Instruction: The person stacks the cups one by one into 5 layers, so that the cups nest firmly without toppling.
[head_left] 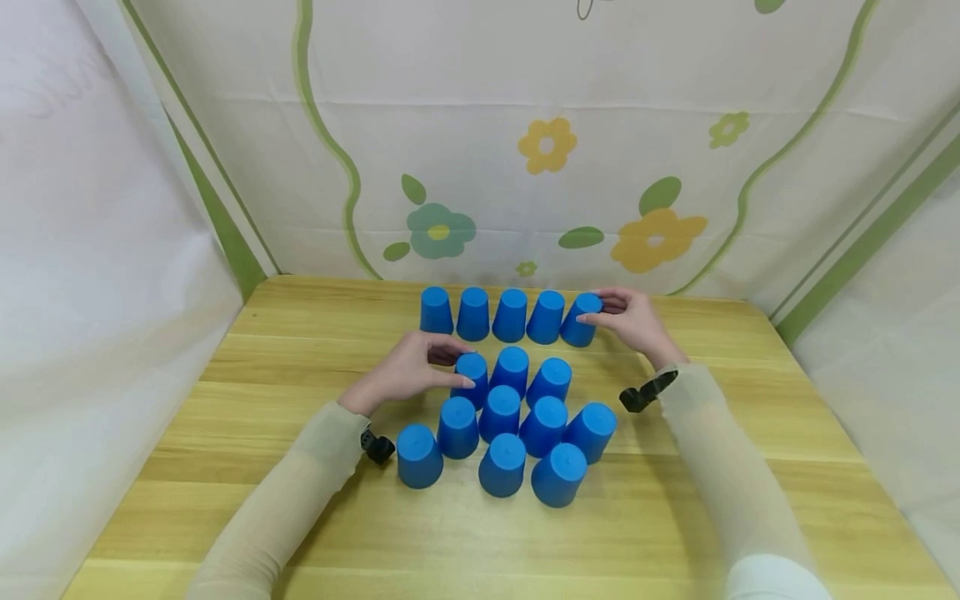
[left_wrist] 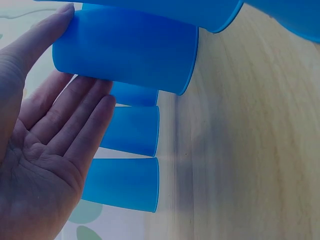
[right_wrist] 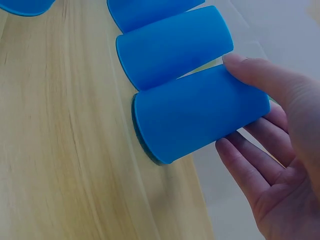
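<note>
Several blue plastic cups stand upside down in rows on a wooden table. My right hand (head_left: 633, 321) grips the blue cup (right_wrist: 200, 115) at the right end of the back row, thumb on the near side and fingers on the far side. With thumb and fingers on opposite sides, my left hand (head_left: 408, 367) holds the blue cup (left_wrist: 125, 47) at the left end of the row of three in front. A neighbouring cup (head_left: 510, 371) stands just right of it. The cup in the right hand is close beside another back-row cup (head_left: 546, 317).
Nearer the front are more upturned cups, including a cup at the left (head_left: 419, 457) and a cup at the right (head_left: 558, 475). A white cloth (head_left: 465, 142) with printed flowers hangs behind the wooden table (head_left: 315, 533), and white cloth walls flank it.
</note>
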